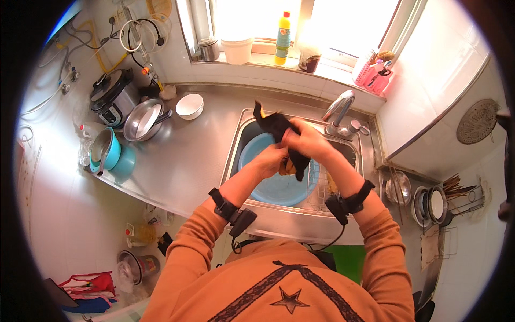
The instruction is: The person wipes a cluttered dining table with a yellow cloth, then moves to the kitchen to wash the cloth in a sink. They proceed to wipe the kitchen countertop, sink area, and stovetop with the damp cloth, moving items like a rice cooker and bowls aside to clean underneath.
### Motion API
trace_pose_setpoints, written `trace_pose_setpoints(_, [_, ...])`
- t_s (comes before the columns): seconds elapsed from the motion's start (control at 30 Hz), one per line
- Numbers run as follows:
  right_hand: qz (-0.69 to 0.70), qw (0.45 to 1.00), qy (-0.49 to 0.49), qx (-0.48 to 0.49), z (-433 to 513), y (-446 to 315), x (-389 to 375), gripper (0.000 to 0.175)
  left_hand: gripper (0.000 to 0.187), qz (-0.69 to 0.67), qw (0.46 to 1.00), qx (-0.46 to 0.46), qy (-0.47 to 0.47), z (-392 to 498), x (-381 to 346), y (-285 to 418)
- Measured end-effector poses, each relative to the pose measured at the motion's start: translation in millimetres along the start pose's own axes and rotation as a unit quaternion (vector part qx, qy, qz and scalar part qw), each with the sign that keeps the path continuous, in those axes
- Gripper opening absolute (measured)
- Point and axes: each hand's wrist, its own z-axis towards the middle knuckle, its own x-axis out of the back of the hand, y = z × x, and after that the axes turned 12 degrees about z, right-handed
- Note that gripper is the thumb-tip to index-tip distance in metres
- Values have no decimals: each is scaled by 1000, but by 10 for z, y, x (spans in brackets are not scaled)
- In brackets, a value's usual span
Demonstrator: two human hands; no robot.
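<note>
A black cloth item with yellow patches is held over the sink; its exact kind cannot be told. My right hand grips its upper part, slightly blurred. Just below and to the left, my left hand pinches the cloth near its middle, partly hiding it. One end sticks up to the upper left, and the other hangs down past my right hand. Beneath both hands, a light blue plastic basin sits inside the stainless steel sink. A wire rack stands at the basin's right.
A chrome faucet rises behind my right hand. On the left counter are a white bowl, a metal pan, an electric pressure cooker and a turquoise basin. A yellow bottle stands on the windowsill.
</note>
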Motion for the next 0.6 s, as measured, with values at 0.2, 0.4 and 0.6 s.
trace_pose_setpoints(0.2, [199, 980, -27, -5, -80, 148, -21, 59, 30, -98, 985, -128, -62, 51, 332, 51])
trace_pose_setpoints(0.4, [209, 974, -6, -84, -49, 315, -94, 21, 24, -52, 981, -150, -110, 69, 471, 231])
trace_pose_setpoints(0.6, [-215, 955, 194, 62, -116, 330, -32, 14, 30, -166, 978, -87, -91, 26, 573, 208])
